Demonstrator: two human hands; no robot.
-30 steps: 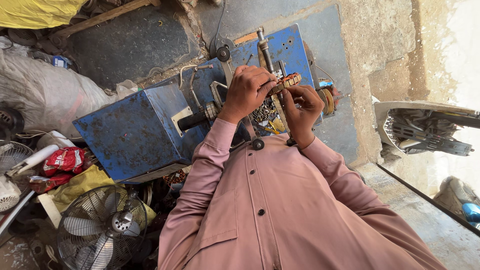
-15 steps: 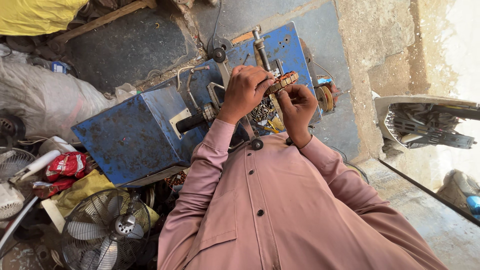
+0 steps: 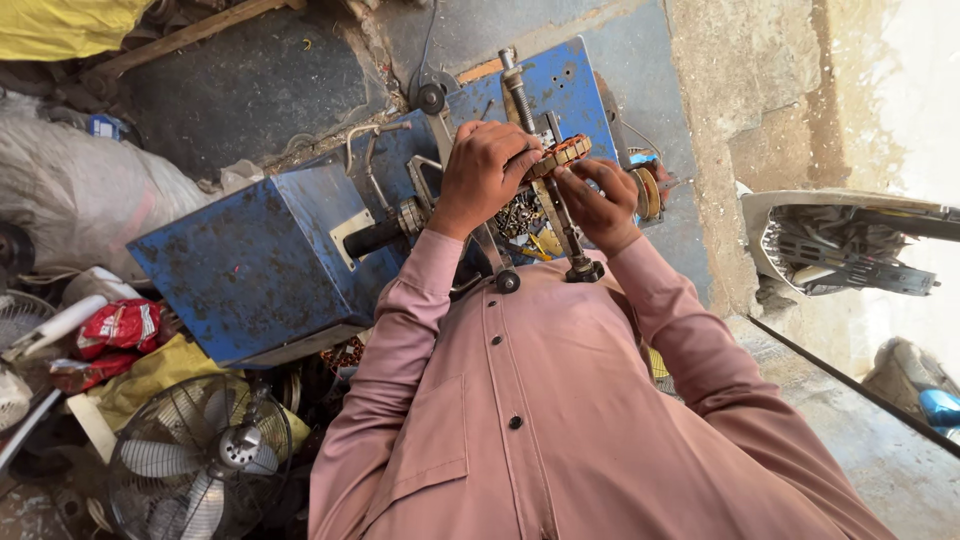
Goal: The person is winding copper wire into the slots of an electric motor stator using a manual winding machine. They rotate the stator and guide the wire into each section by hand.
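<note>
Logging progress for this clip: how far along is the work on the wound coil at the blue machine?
Done: the round copper-wound coil sits up at the blue machine. In hand: the left hand grips its edge while the right hand works beside it. Left: it has not been taken off; how complete the winding is cannot be told.

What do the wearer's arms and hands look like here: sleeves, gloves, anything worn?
Both arms are in long sleeves of a dusty pink button-front shirt with dark buttons and a chest pocket. The cuffs reach the wrists. The left hand and right hand are bare: no gloves. No rings, watch or bands can be made out.
</note>
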